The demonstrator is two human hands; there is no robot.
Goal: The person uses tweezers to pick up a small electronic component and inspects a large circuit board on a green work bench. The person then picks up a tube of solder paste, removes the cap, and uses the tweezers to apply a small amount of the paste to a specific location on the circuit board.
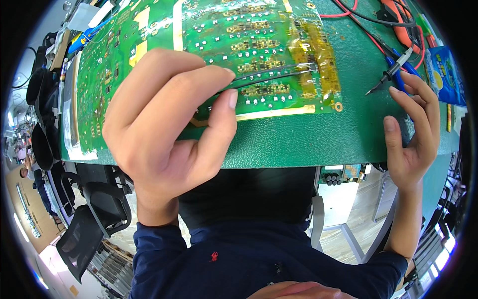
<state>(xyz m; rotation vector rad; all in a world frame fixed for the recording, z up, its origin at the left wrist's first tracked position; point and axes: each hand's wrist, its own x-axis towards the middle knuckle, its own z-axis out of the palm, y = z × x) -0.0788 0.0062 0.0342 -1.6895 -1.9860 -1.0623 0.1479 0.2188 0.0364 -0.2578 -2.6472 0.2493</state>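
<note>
My left hand [169, 119] is closed, thumb and fingers pinching dark tweezers [271, 78]. The two tweezer arms stand slightly apart, their tips over small parts near the right end of a large green circuit board [159, 37]. Amber tape [328, 70] covers that end of the board. My right hand [414, 132] rests at the right of the table, thumb and fingers apart and curved, with nothing seen in it. Just beyond its fingertips lies a black and grey probe [391, 74] with a thin metal tip, beside a blue-handled tool [398, 79].
An orange device [396, 22] with red and black leads lies at the far right, near a blue packet [445, 74]. Blue-handled pliers [79, 44] sit at the far left. Below the table's front edge show another circuit board [343, 174] and a black chair [94, 224].
</note>
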